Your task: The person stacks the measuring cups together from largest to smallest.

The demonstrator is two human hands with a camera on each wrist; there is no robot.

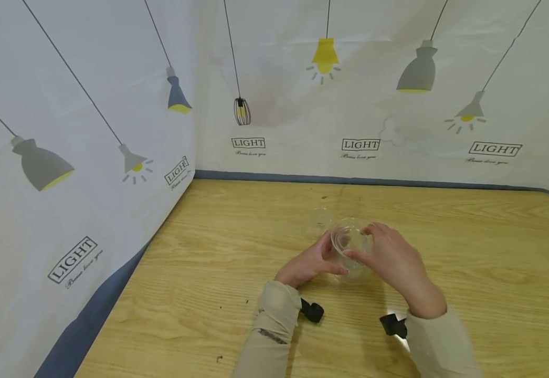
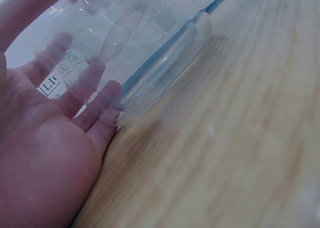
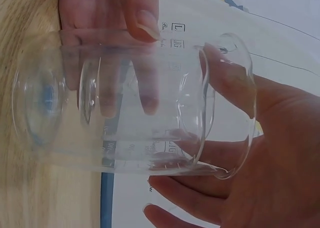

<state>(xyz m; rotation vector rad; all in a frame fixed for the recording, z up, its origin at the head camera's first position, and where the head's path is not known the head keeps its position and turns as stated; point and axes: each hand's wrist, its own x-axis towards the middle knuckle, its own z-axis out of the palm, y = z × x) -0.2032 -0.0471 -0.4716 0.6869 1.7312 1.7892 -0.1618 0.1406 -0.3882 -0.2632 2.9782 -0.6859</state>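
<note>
A larger clear glass beaker stands over the wooden table with a smaller clear beaker nested inside it. Printed graduation marks show faintly along the glass in the right wrist view. My left hand grips the larger beaker around its side, low down, fingers behind the glass in the left wrist view. From above, my right hand pinches the smaller beaker near its rim, thumb and fingers spread across the top opening; its other fingers lie along the outside of the larger beaker.
Just behind the beakers, a faint clear round glass piece is on the wooden table. White cloth with printed lamps encloses the left and back sides. Black camera mounts stick out from the sleeves.
</note>
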